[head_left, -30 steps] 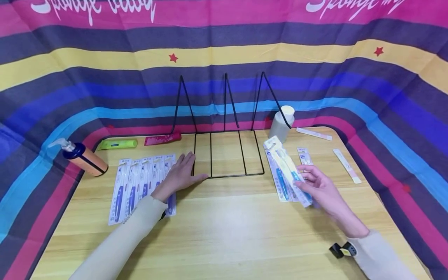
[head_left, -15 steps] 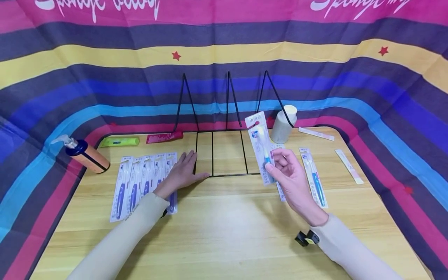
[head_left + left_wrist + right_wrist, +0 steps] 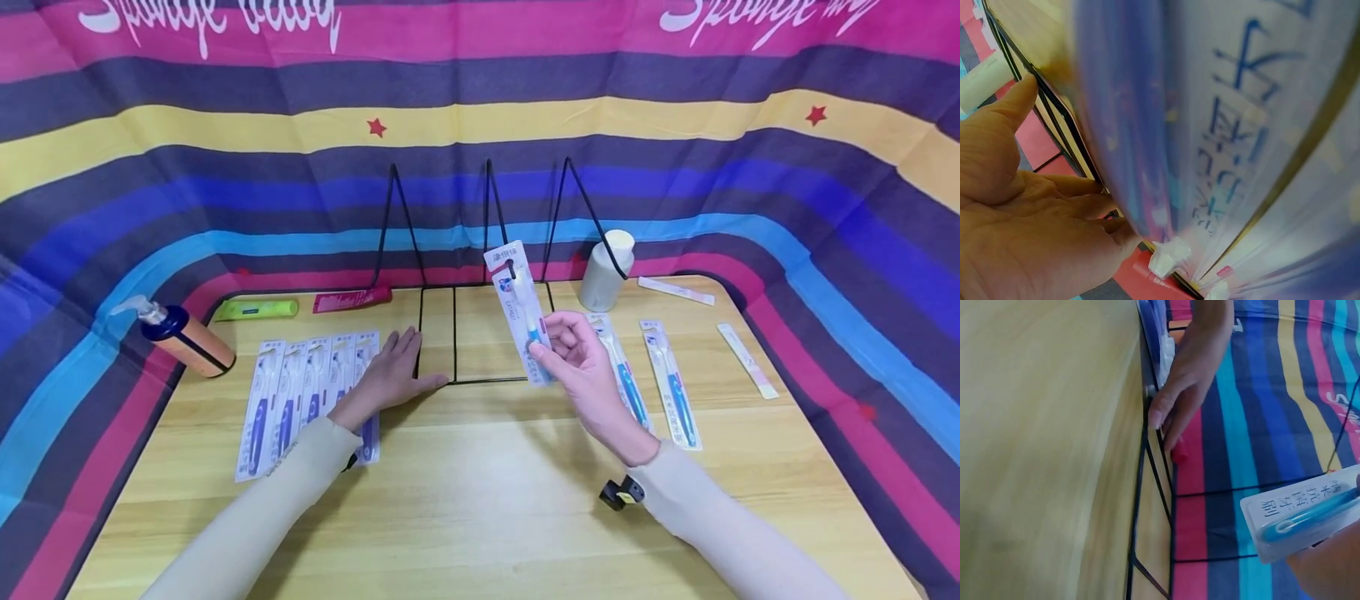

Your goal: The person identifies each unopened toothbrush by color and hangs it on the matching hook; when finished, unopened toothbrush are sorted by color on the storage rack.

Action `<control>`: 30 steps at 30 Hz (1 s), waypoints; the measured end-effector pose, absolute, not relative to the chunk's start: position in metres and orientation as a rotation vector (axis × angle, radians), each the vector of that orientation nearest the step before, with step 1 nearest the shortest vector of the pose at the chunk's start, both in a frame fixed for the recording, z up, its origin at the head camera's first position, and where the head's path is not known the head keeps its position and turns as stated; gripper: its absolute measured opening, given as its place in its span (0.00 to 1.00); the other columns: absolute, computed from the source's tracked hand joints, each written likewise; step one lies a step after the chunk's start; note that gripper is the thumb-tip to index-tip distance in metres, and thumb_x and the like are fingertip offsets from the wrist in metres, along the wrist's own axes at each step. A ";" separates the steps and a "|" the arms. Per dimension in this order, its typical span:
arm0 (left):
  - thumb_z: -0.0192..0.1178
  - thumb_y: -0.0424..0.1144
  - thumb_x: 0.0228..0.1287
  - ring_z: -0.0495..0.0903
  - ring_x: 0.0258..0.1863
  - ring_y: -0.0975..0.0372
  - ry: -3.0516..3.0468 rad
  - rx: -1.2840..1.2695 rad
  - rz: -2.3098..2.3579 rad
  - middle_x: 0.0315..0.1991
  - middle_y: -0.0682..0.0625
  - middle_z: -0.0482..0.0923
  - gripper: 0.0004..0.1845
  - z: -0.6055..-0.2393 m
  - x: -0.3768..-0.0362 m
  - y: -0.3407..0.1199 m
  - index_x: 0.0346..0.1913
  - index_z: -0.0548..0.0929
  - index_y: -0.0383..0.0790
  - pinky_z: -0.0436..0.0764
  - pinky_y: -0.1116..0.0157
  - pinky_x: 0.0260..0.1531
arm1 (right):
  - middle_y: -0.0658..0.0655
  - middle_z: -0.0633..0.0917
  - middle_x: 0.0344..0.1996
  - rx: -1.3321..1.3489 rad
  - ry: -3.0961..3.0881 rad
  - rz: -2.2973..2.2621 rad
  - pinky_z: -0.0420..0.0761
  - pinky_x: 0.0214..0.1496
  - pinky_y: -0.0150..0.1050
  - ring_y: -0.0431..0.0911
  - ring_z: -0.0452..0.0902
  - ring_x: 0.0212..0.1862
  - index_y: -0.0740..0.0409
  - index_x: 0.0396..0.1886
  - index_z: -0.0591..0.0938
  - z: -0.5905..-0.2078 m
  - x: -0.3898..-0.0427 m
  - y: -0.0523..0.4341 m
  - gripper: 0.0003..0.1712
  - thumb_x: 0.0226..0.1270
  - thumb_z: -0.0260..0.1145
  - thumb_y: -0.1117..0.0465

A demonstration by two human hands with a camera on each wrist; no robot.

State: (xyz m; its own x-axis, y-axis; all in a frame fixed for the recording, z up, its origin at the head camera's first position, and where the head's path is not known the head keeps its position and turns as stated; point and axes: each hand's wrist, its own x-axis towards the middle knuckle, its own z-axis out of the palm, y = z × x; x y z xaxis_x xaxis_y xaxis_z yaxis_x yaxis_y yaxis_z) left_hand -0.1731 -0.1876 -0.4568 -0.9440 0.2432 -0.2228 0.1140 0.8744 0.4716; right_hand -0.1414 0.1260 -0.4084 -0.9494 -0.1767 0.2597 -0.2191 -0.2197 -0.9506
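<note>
My right hand [image 3: 573, 358] pinches a packaged blue toothbrush [image 3: 520, 304] and holds it upright, above the right part of the black wire rack [image 3: 487, 380]. The right wrist view shows the same pack [image 3: 1310, 515] at the lower right. My left hand [image 3: 392, 373] lies flat on the table [image 3: 480, 483]. Its fingers touch the rack's front left corner, and its wrist lies over a row of several packaged toothbrushes [image 3: 288, 400]. In the left wrist view the palm [image 3: 1016, 212] sits beside a blurred pack [image 3: 1210, 125] and the rack wire [image 3: 1054, 106].
Two more toothbrush packs [image 3: 671, 392] lie right of the rack. A pump bottle [image 3: 180, 337], a green tube [image 3: 255, 309] and a red tube [image 3: 351, 297] are at the back left. A white bottle [image 3: 606, 268] and white strips [image 3: 747, 360] are at the back right. Striped cloth walls surround the table.
My right hand lifted one toothbrush pack from the pile at the right and carried it left, upright, over the rack. The left hand stayed where it was.
</note>
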 end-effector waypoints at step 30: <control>0.63 0.61 0.78 0.38 0.86 0.36 2.775 0.274 0.699 0.88 0.32 0.42 0.55 -0.457 -0.169 -0.190 0.86 0.50 0.27 0.47 0.35 0.80 | 0.61 0.85 0.47 0.389 -1.665 2.169 0.83 0.55 0.40 0.49 0.83 0.48 0.71 0.64 0.76 -0.415 -0.288 0.047 0.20 0.77 0.67 0.76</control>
